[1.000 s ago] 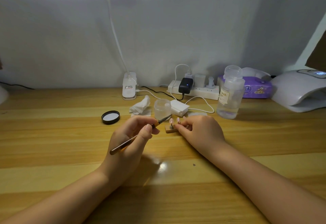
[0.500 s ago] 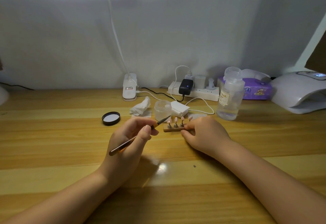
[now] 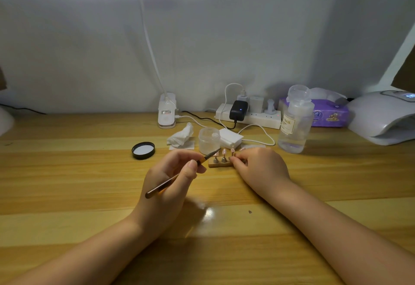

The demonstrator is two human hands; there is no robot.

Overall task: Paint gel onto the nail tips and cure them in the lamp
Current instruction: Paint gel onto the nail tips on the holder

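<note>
A small wooden stand with several pink nail tips on metal pegs sits mid-desk. My right hand pinches the stand's right end and hides part of it. My left hand grips a thin gel brush like a pen, its dark tip pointing at the leftmost nail tip. An open frosted gel jar stands just behind the stand, its black lid lying to the left. The white curing lamp stands at the far right.
A clear liquid bottle, a purple wipes pack, a power strip with cables, a white pad stack, a crumpled tissue and the desk lamp's clamp crowd the desk's back edge.
My right hand turned the stand from end-on to sideways, so its row of nail tips now faces me. The brush in my left hand stayed nearly still.
</note>
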